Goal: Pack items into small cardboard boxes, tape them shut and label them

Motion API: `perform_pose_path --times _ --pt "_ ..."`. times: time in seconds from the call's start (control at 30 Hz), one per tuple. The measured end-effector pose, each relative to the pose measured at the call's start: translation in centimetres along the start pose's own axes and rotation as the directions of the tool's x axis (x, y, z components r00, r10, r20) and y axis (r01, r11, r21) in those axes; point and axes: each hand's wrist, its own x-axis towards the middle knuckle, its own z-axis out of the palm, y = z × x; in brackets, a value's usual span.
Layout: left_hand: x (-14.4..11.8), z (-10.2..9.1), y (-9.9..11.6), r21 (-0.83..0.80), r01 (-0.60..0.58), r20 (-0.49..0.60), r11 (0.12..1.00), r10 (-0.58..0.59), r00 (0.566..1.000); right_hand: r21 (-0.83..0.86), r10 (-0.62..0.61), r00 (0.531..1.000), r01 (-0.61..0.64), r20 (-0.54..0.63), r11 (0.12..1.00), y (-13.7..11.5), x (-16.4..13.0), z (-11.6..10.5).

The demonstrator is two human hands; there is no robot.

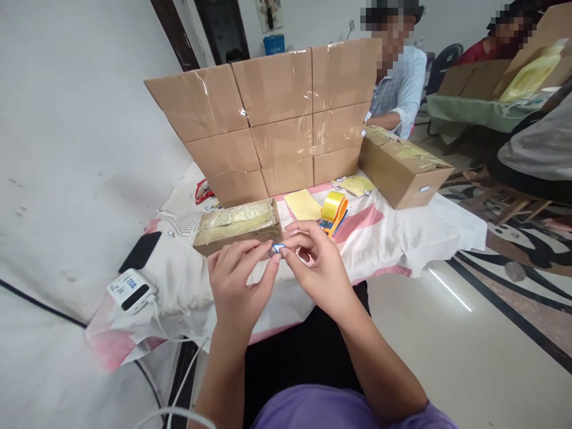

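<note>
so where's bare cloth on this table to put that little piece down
Free: the cloth right of the tape dispenser, before the big carton. Crowded: between the small box, yellow sheet and both hands pinching the small piece.

The scene is bright and evenly lit, with soft daylight and no hard shadows on the white wall (67, 149). A thin streak of glare lies on the glossy floor (449, 290), and clear tape on the cardboard screen (272, 119) catches pale highlights. The wide lens bends straight lines strongly toward the edges (the wall and floor curve on the left and the lower right). The centre is sharp; both hands (286, 268) show crisp outlines with only faint softness at the fingers (268, 253). Faces in the background are pixelated. A soft shadow sits beneath the desk (402, 238) cloth.
</note>
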Motion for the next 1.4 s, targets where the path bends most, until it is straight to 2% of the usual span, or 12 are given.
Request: perform_pose_path --times 0.27,0.57,0.83,0.93,1.03,1.1,1.17,1.23,1.27,1.3,1.33,1.4 --pt "-0.2 -1.6 1.2 0.018 -0.029 0.017 0.999 0.028 0.999 0.048 0.056 0.998 -0.055 -0.014 0.997 -1.4 -1.2 0.3" --pt "-0.3 -2.2 2.0 0.106 -0.083 0.002 0.991 0.083 0.997 0.049 0.005 0.999 -0.003 -0.033 0.999 -1.4 -1.8 1.0" --pt "-0.5 -2.4 2.8 0.141 -0.033 -0.03 0.989 0.037 0.999 0.006 -0.005 0.997 0.005 -0.079 1.0 -1.3 -2.1 1.3" --pt "-0.6 -2.3 2.6 0.13 0.021 -0.062 0.991 -0.013 0.998 -0.021 -0.016 0.996 0.015 -0.088 1.0 -1.3 -2.5 1.7" --pt "-0.8 -2.2 2.1 0.062 0.156 -0.097 0.986 -0.15 0.984 -0.039 -0.031 0.99 0.026 -0.136 0.999 -1.2 -2.4 1.4" --pt "-1.1 -2.2 1.6 -0.005 0.266 -0.115 0.964 -0.265 0.957 -0.07 -0.029 0.985 0.018 -0.168 0.997 -0.5 -1.1 0.6" --pt "-1.3 -2.1 1.0 -0.068 0.35 -0.107 0.934 -0.356 0.928 -0.192 -0.026 0.986 -0.006 -0.164 0.981 1.0 1.8 -0.7" --pt "-1.5 -2.1 0.5 -0.106 0.408 -0.086 0.907 -0.417 0.905 -0.432 0.022 0.994 -0.066 -0.107 0.899 3.4 6.2 -1.9" --pt "-1.6 -2.1 0.4 -0.115 0.427 -0.078 0.897 -0.437 0.896 -0.581 0.106 0.992 -0.122 -0.061 0.805 4.9 8.6 -2.3" --pt "-1.7 -2.1 0.2 -0.12 0.44 -0.074 0.89 -0.45 0.89 -0.724 0.23 0.973 -0.178 -0.027 0.666 6.4 11.0 -2.6" --pt "-1.7 -2.0 0.1 -0.121 0.447 -0.069 0.886 -0.456 0.887 -0.826 0.364 0.931 -0.206 -0.002 0.524 7.9 13.2 -2.8" --pt "-1.7 -1.9 -0.1 -0.117 0.448 -0.054 0.886 -0.456 0.888 -0.892 0.486 0.874 -0.23 -0.012 0.39 10.6 16.9 -2.8"
